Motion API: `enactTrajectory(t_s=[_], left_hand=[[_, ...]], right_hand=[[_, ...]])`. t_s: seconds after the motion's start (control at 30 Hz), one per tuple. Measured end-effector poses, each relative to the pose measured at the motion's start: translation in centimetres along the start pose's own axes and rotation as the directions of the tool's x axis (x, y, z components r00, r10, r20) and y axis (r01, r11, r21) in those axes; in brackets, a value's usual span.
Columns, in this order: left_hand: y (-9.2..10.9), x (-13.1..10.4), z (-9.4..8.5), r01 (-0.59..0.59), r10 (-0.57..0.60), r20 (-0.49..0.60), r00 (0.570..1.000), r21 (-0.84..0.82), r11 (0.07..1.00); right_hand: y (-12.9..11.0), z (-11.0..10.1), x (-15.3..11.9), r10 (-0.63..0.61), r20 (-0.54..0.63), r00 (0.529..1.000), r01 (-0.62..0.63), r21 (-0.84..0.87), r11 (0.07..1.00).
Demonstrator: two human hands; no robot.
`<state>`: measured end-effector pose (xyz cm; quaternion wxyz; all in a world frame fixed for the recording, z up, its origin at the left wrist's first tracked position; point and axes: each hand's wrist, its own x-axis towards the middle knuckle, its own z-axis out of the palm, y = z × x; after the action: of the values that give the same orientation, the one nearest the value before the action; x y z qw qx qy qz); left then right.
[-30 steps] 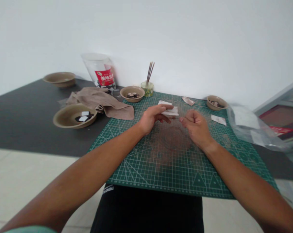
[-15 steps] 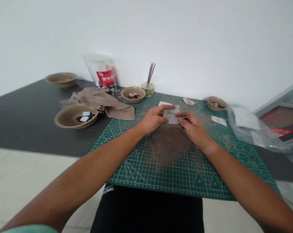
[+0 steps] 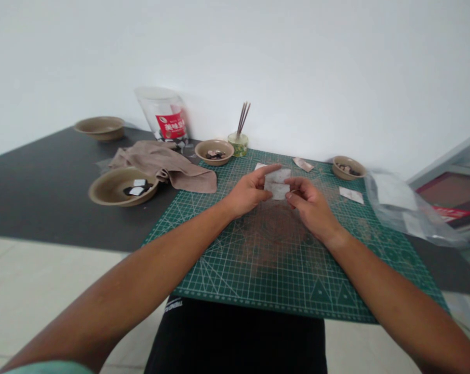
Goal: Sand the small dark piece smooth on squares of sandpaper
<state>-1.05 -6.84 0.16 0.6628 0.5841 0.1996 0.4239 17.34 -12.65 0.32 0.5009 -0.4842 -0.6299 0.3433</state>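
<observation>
Both hands, left hand [image 3: 247,191] and right hand [image 3: 311,203], pinch a small white packet [image 3: 277,185] above the green cutting mat [image 3: 281,259], seemingly mid-opening; next needs a firm, careful pull

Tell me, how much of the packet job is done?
Already: small white pieces lie in the big bowl, and a flat packet lies on the green mat. In hand: the left hand and right hand pinch one small white packet between them. Left: dark bits fill two little bowls.
</observation>
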Motion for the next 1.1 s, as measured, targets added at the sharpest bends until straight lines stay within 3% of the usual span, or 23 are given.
enactTrajectory(t_s=[0.17,0.4,0.63,0.9,1.1], left_hand=[[-0.4,0.1,-0.2,0.000,0.000,0.026,1.000,0.015,1.000],[-0.8,0.3,-0.3,-0.006,0.007,-0.020,1.000,0.056,0.998],[-0.6,0.5,-1.1,-0.087,0.133,-0.121,0.984,0.333,0.939],[-0.5,0.3,-1.2,-0.075,0.129,-0.066,0.990,0.527,0.846],[-0.1,0.1,-1.0,-0.103,0.156,-0.046,0.987,0.568,0.817]], right_hand=[[0.3,0.0,0.0,-0.007,-0.004,1.000,0.006,-0.020,1.000],[0.2,0.0,0.0,0.016,0.012,1.000,-0.016,-0.001,1.000],[0.0,0.0,-0.1,0.043,0.055,0.998,-0.043,0.005,0.999],[0.2,-0.1,-0.1,0.046,0.074,0.996,-0.043,-0.039,0.998],[0.3,0.0,-0.1,0.043,0.062,0.997,-0.036,-0.118,0.992]])
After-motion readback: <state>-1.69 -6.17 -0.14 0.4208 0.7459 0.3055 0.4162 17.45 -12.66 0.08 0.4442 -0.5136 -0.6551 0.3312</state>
